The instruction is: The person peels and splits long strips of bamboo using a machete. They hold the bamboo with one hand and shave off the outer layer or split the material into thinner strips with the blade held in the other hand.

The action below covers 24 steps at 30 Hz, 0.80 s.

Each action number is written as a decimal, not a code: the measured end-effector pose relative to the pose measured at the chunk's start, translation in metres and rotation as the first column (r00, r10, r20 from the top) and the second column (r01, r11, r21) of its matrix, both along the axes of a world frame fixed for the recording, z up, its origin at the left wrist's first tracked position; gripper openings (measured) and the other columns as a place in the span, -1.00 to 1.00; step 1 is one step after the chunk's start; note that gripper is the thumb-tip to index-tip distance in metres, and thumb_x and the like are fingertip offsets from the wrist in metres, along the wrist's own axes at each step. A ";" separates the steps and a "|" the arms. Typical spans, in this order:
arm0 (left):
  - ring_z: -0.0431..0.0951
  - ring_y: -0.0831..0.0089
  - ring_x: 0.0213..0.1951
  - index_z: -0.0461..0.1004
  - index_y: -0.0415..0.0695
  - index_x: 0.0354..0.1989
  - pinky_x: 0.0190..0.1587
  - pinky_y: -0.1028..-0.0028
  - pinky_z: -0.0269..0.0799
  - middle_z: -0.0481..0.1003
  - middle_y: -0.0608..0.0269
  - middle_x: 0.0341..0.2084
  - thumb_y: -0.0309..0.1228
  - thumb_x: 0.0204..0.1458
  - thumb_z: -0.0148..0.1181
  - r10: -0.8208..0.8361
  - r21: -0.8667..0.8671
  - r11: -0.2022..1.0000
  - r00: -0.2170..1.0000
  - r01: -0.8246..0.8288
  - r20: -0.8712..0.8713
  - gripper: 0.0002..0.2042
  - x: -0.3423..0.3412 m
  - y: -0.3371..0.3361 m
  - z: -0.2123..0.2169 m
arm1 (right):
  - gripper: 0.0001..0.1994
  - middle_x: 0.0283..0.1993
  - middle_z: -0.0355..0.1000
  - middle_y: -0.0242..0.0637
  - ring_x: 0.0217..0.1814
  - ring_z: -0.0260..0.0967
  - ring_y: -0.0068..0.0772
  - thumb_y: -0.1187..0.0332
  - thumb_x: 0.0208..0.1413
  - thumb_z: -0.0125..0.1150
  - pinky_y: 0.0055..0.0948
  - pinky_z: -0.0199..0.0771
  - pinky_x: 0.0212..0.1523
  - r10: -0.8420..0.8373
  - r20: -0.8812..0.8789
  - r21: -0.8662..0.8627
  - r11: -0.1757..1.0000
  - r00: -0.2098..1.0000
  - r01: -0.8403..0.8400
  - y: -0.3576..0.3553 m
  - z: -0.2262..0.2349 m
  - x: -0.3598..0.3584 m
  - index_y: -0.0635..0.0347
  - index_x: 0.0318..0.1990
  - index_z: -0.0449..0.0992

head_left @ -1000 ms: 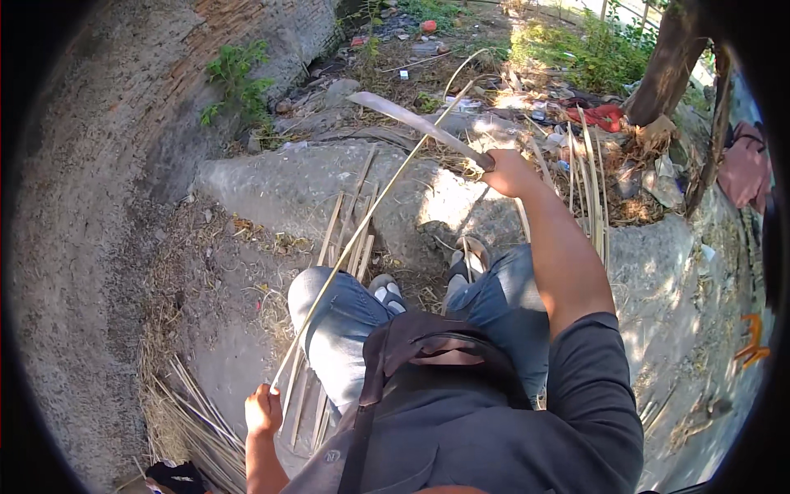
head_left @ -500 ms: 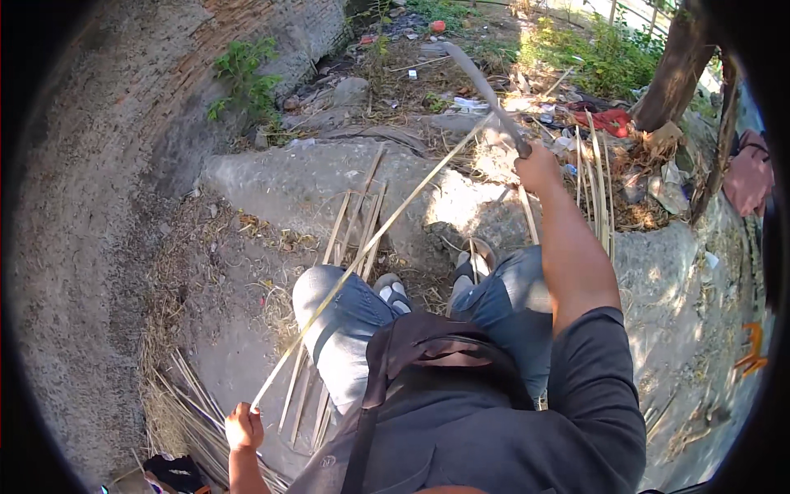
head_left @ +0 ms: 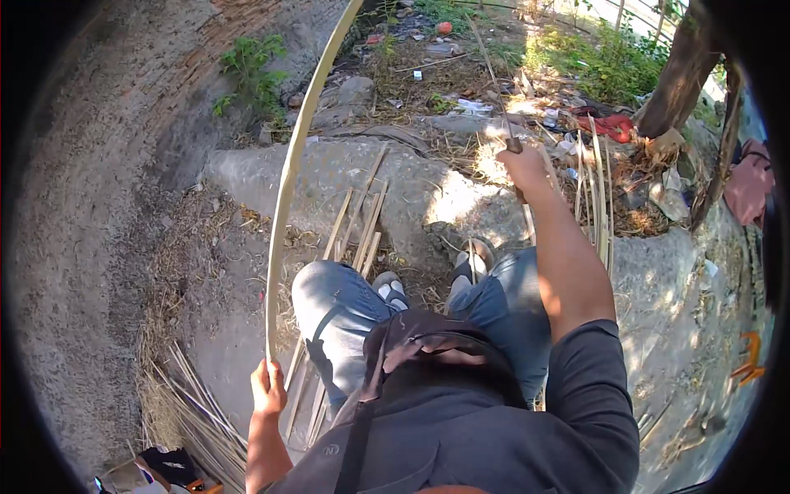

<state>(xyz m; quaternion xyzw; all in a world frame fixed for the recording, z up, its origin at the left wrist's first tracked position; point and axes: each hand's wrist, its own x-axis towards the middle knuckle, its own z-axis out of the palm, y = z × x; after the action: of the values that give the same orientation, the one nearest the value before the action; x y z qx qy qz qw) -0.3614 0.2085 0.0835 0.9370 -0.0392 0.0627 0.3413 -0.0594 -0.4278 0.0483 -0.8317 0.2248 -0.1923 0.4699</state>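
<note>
My left hand (head_left: 268, 387) is closed around the lower end of a long pale bamboo strip (head_left: 285, 181). The strip rises in a curve past my left knee and runs out of the top of the view. My right hand (head_left: 527, 171), arm stretched forward, grips the dark handle of a machete (head_left: 513, 146). Its long blade points up and away, seen nearly edge-on, so it looks thin. Strip and blade are apart.
More strips (head_left: 352, 226) lean on a stone ledge (head_left: 255, 177) before my knees; others (head_left: 597, 185) stand at right. A strip bundle (head_left: 202, 407) lies at lower left. A rough wall (head_left: 99, 206) rises at left, a tree trunk (head_left: 679, 74) at far right.
The bamboo strip has swung from a diagonal near the machete to upright at left. My left hand has risen slightly inward. The machete has turned from broadside to edge-on.
</note>
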 end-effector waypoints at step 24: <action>0.48 -0.15 -0.54 0.40 -0.25 -0.30 -0.46 0.05 0.30 0.42 -0.10 -0.65 -0.13 0.38 0.01 -0.091 -0.160 0.982 0.994 0.099 0.058 -0.63 0.081 -0.192 0.064 | -0.79 -0.52 0.40 -0.49 -0.58 0.29 -0.66 0.32 0.08 0.51 -0.57 0.26 -0.52 0.432 0.519 0.457 0.589 0.737 -0.667 0.218 0.186 -0.100 0.21 -0.36 0.58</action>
<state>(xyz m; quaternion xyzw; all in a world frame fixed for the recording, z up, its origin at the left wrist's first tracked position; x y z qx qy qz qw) -0.2807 0.0168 0.1477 0.9012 -0.0871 0.0731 0.4183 -0.1599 -0.2094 0.2340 -0.6087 -0.0870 -0.0960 0.7828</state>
